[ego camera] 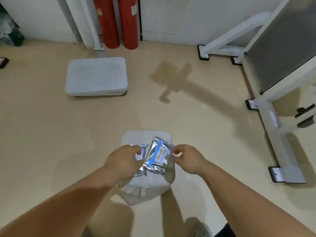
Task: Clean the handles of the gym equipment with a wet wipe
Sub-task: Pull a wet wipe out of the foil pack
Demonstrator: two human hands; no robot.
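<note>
Two silver foil wet-wipe packs sit over a light grey box (147, 187) on the floor in front of me. My left hand (123, 161) grips the left pack (142, 168), most of which is hidden under its fingers. My right hand (186, 158) pinches the right edge of the other pack (159, 155), which has a blue and yellow label and lies tilted. The white frame of a gym machine (271, 117) stands to the right; no handle of it can be made out clearly.
A grey flat padded step (96, 76) lies on the beige floor ahead to the left. Two red cylinders (119, 23) stand against the back wall. A dark knob (306, 115) sticks out from the machine at the far right. My shoe (196, 228) shows at the bottom.
</note>
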